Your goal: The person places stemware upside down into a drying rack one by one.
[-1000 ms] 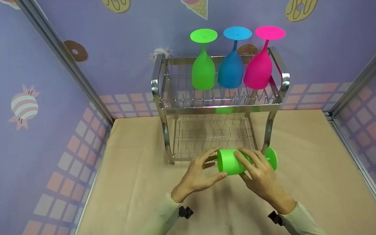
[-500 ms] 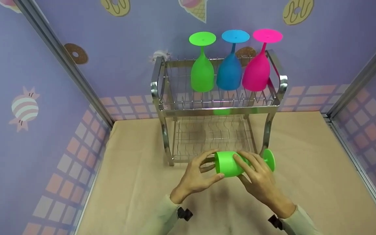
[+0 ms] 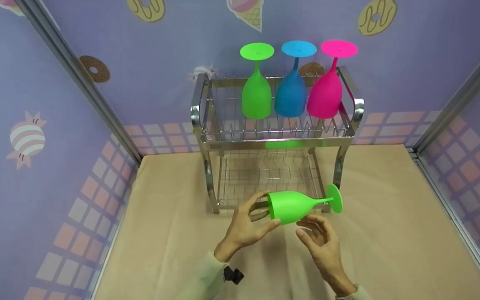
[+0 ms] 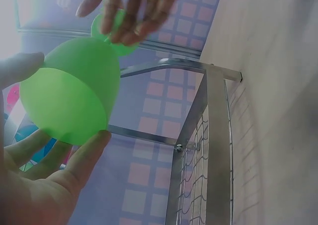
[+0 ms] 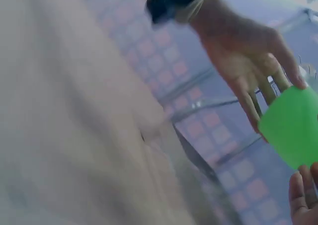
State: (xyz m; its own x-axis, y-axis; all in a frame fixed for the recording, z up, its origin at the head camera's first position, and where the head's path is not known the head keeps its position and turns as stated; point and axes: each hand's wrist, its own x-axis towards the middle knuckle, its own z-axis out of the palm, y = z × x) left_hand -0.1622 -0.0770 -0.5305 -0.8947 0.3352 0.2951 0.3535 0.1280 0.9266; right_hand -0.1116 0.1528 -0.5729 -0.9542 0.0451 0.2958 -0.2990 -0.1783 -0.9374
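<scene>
A bright green plastic wine glass point(image 3: 290, 206) lies sideways in the air before the rack, its mouth to the left and its foot to the right. My left hand point(image 3: 242, 227) holds it at the rim, thumb on the near side and fingers on the far side, as the left wrist view also shows for the bowl point(image 4: 69, 91). Just under the bowl, my right hand point(image 3: 321, 243) has loosely bent fingers with nothing in them. In the right wrist view its fingertips point(image 5: 303, 185) come up close to the bowl's edge.
A two-tier metal dish rack point(image 3: 273, 144) stands against the patterned back wall. Upside down on its upper tier are a green glass point(image 3: 256, 96), a blue glass point(image 3: 291, 96) and a pink glass point(image 3: 325, 98). Beige cloth point(image 3: 173, 233) covers the table.
My right hand has let go of the green wine glass and dropped below it toward me, uncovering the stem. My left hand keeps its hold, shifted slightly left with the glass.
</scene>
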